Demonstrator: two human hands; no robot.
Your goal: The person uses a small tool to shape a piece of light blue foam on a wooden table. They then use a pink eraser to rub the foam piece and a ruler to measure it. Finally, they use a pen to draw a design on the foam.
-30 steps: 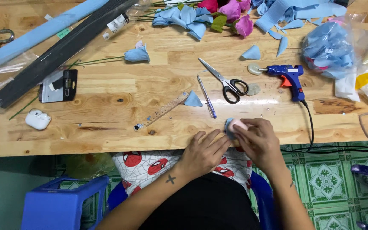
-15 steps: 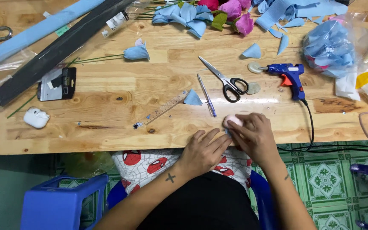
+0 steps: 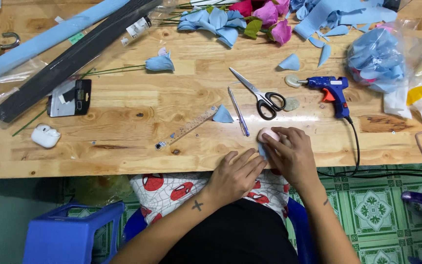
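My right hand rests at the front edge of the wooden table, fingers closed over a small blue paper piece wrapped around a pale pink round form. My left hand sits just left of it, fingertips pressing the same blue piece against the table edge. Most of the piece is hidden under the fingers. Close by lie a blue pen, black-handled scissors, a wooden ruler and a loose blue petal.
A blue glue gun lies right of the scissors, its cord trailing off the front edge. Blue and pink paper flowers, a bag of blue petals, a blue paper roll, black wires and white earbud case spread around. Blue stool below left.
Both hands have stayed at the table edge, shifting slightly; the right fingers now cover more of the pink form while the left fingers press closer to it.
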